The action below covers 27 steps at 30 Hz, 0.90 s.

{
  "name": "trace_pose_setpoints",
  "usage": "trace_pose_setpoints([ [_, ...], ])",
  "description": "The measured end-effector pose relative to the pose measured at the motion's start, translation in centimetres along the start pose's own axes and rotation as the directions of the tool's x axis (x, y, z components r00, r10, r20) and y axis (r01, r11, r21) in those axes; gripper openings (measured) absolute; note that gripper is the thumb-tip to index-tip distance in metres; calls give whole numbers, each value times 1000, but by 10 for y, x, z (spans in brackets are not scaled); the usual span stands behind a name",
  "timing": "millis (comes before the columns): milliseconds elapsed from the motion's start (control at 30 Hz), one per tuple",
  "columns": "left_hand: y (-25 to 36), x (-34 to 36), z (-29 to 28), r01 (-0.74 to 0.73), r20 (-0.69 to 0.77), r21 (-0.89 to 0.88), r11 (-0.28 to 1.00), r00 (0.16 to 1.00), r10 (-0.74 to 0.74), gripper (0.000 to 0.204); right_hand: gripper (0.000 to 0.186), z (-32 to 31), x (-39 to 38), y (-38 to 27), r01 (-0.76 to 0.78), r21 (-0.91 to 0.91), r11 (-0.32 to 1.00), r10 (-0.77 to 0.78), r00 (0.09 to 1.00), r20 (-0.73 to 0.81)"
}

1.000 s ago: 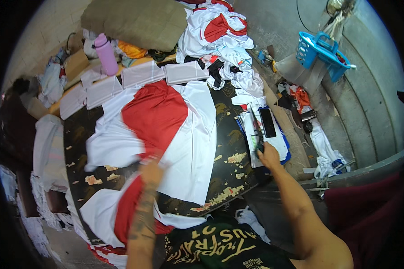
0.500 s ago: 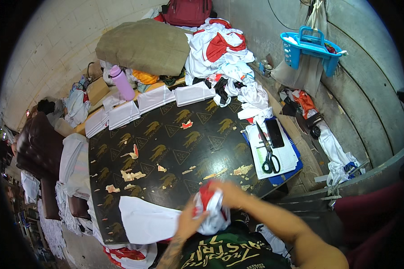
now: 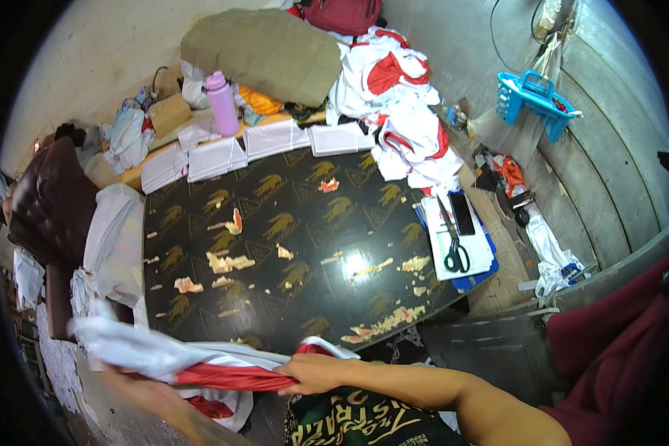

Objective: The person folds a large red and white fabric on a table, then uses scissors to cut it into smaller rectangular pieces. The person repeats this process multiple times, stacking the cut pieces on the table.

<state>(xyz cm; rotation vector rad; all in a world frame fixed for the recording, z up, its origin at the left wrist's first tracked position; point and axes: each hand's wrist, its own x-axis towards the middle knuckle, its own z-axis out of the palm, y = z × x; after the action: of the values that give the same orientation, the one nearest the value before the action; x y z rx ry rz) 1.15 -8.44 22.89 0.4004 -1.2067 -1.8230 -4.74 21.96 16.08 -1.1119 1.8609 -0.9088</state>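
Observation:
A white and red cloth [image 3: 234,375], apparently a garment, stretches low across the table's near left edge. Its left end is smeared by motion. My right hand [image 3: 314,373] is closed on its red part, with a bit of white and red fabric standing up beside the fingers. Under the cloth's left part is my left hand [image 3: 123,383], too blurred to show its fingers. Below, another white and red cloth [image 3: 219,409] hangs near my lap.
Folded white cloths [image 3: 275,140] line the far edge of the dark, chipped table [image 3: 275,215]. A pink bottle [image 3: 221,104] stands behind them. Scissors [image 3: 453,241] and a phone [image 3: 462,214] lie on papers at right. White and red garments [image 3: 386,78] are heaped beyond; a blue basket [image 3: 535,100] hangs right.
My hands bunched a red and white cloth at the table's near edge; now my left hand has swung left. The flat white piece has left the tabletop. Another red-trimmed garment lies on the far heap.

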Motion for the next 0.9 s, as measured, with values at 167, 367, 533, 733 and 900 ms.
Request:
trace_pose_setpoints([
  [167, -62, 119, 48, -203, 562, 610, 766, 793, -238, 47, 37, -31, -34, 44, -15, 155, 988, 99, 829, -550],
  [367, -237, 0, -24, -480, 422, 871, -102, 839, -344, 76, 34, -45, -130, 137, -386, 450, 805, 577, 334, -745],
  [533, -231, -86, -105, -421, 347, 885, -201, 881, -321, 77, 60, -27, -177, 162, -692, 255, 676, 362, 10, -932],
  [733, -227, -9, -89, -495, 492, 867, 57, 835, -247, 69, 63, -35, -67, 174, -556, -339, 759, 160, 664, -730],
  [900, -277, 70, -71, -564, 509, 794, -226, 821, -260, 75, 78, -80, 9, 227, -713, -444, 543, 300, 659, -690],
])
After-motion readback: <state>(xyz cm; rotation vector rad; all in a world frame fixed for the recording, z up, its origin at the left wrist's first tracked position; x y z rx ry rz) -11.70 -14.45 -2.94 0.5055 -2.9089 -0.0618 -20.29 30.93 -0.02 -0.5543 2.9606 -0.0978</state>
